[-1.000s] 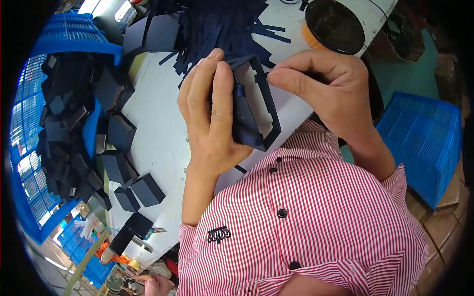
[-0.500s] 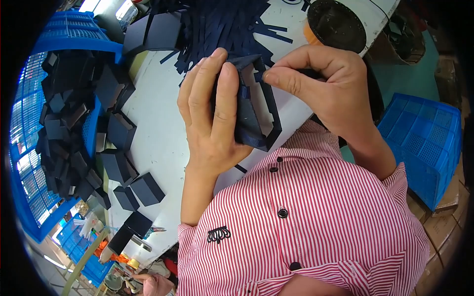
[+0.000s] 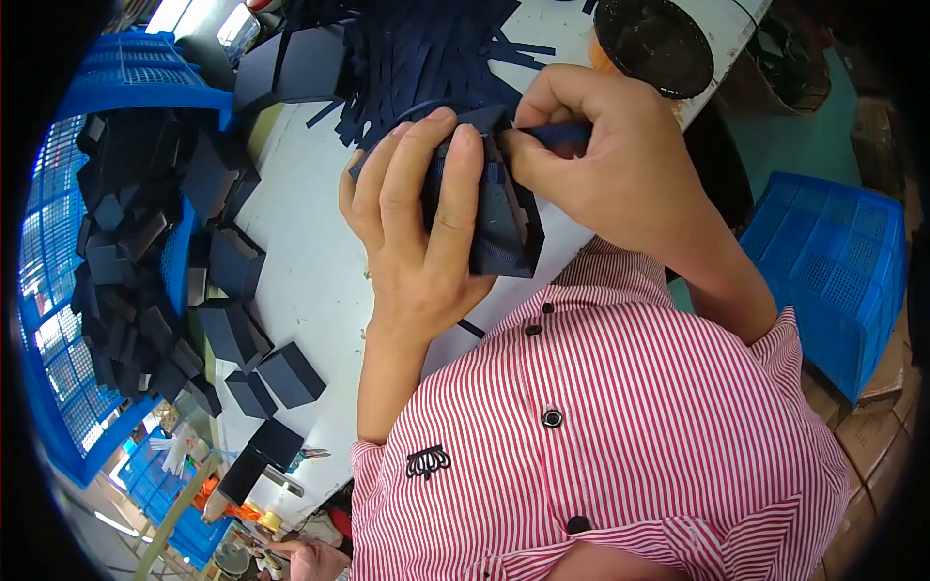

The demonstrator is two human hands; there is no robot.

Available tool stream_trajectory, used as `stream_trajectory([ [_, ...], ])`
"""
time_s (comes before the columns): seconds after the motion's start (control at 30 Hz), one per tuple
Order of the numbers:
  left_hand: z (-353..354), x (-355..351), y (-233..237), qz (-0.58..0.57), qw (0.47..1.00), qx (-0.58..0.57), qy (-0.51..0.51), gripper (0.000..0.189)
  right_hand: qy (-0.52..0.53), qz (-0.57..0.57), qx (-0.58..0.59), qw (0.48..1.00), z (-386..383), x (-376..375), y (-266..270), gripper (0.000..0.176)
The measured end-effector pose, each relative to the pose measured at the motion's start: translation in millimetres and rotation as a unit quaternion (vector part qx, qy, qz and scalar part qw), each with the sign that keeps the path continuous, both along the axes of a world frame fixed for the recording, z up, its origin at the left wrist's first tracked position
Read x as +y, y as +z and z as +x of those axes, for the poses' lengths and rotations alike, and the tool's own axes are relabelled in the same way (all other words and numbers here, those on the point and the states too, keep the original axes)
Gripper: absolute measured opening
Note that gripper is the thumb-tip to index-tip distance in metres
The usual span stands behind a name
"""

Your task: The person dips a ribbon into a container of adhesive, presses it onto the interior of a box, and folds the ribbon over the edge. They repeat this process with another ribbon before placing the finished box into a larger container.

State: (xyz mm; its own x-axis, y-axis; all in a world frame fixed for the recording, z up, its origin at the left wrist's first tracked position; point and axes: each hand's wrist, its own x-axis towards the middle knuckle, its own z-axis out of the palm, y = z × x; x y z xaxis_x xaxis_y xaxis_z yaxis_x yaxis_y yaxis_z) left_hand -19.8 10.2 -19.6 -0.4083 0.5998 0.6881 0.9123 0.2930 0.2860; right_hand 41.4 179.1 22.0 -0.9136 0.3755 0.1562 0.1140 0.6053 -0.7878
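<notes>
My left hand [image 3: 412, 213] is wrapped over a small dark navy box [image 3: 504, 228], holding it tilted above the white table. Part of the box is covered by my fingers. At its upper right edge, my right hand [image 3: 605, 160] is closed in a pinch on a navy ribbon strip [image 3: 562, 136]; the fingertips are close against the box. Just beyond both hands lies a thick pile of navy strips [image 3: 417, 58].
Dark boxes [image 3: 237, 334] lie along the table's left side, beside a blue crate [image 3: 58, 407] heaped with more. A round black dish [image 3: 654, 44] stands at the back right. Another blue crate [image 3: 823, 271] is at the right, near cardboard boxes [image 3: 872, 441].
My right hand has moved left against the box edge, and a strip now shows bent within its fingers. The box has turned in my left hand, so its open side shows less.
</notes>
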Motion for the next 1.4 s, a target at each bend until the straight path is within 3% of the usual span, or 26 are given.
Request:
stream_trajectory([
  [0.1,1.5,-2.4,0.2,-0.032,0.999,0.013,-0.002,0.069,0.005,0.041,0.037,0.998,-2.0,-0.8,-9.2,0.021],
  [0.17,0.4,-4.8,3.8,-0.070,0.997,0.025,-0.022,0.079,0.034,0.028,-0.007,0.999,-3.8,4.5,-12.2,0.022],
  [0.3,2.2,-4.8,-1.1,-0.075,0.997,0.006,-0.014,0.081,0.043,0.021,-0.055,0.997,-5.4,4.4,-15.3,0.021],
  [0.4,1.5,-5.7,0.4,-0.071,0.997,-0.013,0.003,0.084,0.081,-0.111,0.020,0.990,-5.1,7.8,-24.2,0.017],
  [0.5,3.8,-9.1,5.6,-0.063,0.997,-0.032,0.010,0.087,0.159,-0.265,-0.041,0.950,-3.1,21.4,-8.0,0.017],
  [0.63,3.3,-9.4,7.3,-0.054,0.998,-0.035,0.006,0.088,0.160,-0.321,-0.055,0.932,1.4,24.0,-4.6,0.021],
  [0.73,2.8,-8.0,8.1,-0.058,0.998,-0.024,-0.002,0.087,0.138,-0.216,0.014,0.966,-3.6,12.1,-16.2,0.024],
  [0.83,2.6,-5.0,7.2,-0.066,0.998,-0.011,-0.012,0.086,0.089,-0.051,-0.020,0.995,-8.8,5.7,-18.9,0.028],
  [1.07,4.7,-6.8,4.1,-0.092,0.994,-0.050,-0.018,0.088,0.113,-0.086,-0.095,0.985,-11.2,11.4,-24.2,0.026],
  [1.17,3.9,-5.9,6.4,-0.066,0.996,-0.060,-0.006,0.089,0.163,-0.256,-0.107,0.947,-6.8,16.5,-17.8,0.030],
  [1.27,2.9,-7.2,6.8,-0.072,0.995,-0.062,-0.006,0.089,0.173,-0.283,-0.062,0.941,-2.6,18.8,-20.9,0.037],
  [1.4,4.1,-5.5,5.7,-0.079,0.996,-0.046,-0.009,0.088,0.156,-0.142,-0.071,0.975,-6.5,15.6,-26.2,0.036],
])
